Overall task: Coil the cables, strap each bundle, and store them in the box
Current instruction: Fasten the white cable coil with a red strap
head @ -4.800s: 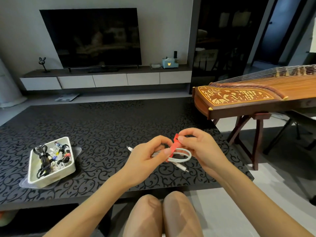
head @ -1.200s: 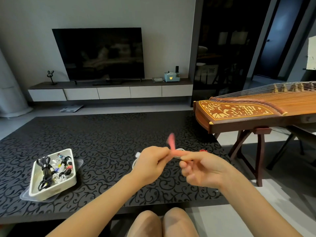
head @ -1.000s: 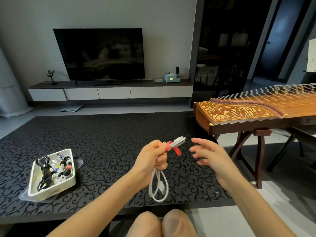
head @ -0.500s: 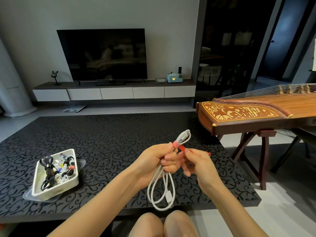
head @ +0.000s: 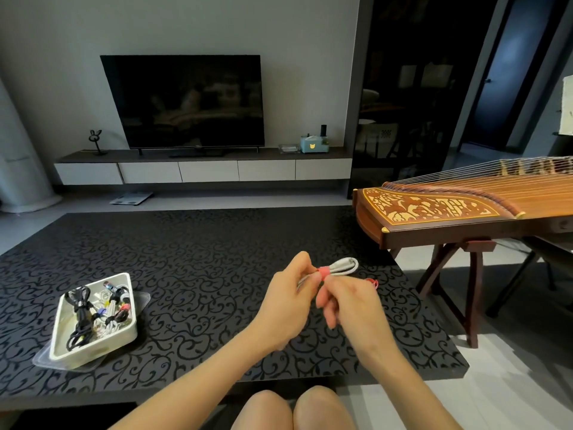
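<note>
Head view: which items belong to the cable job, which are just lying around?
Job: white cable, held by left hand; red strap, pinched by right hand; box; strapped bundles inside it.
Lying about: TV; zither; teal box; floor scale.

Left hand (head: 286, 302) grips a coiled white cable (head: 343, 265); right hand (head: 352, 307) pinches the red strap (head: 323, 272) round it. A white rectangular box (head: 96, 347) sits near left.
</note>
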A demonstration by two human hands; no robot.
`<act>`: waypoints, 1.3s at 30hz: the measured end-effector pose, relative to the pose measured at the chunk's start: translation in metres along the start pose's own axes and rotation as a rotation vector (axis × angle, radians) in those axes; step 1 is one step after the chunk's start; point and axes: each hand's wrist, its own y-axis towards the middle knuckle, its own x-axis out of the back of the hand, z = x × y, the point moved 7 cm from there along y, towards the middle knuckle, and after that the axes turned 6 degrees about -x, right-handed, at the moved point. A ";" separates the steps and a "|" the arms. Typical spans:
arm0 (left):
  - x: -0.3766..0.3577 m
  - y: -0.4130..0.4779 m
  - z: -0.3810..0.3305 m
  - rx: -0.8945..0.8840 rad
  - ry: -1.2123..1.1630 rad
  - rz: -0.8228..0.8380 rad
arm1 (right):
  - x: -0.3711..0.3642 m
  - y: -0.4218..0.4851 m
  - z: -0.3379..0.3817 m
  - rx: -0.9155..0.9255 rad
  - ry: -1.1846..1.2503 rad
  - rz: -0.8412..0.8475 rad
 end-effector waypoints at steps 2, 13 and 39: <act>0.000 0.002 -0.011 -0.177 0.187 0.043 | 0.002 0.003 0.010 -0.060 0.056 0.040; 0.005 0.013 -0.009 -0.267 0.342 0.110 | 0.015 0.014 0.020 -0.319 0.129 0.311; -0.014 0.011 0.045 0.238 -0.279 0.048 | 0.002 0.025 -0.049 0.043 0.368 -0.405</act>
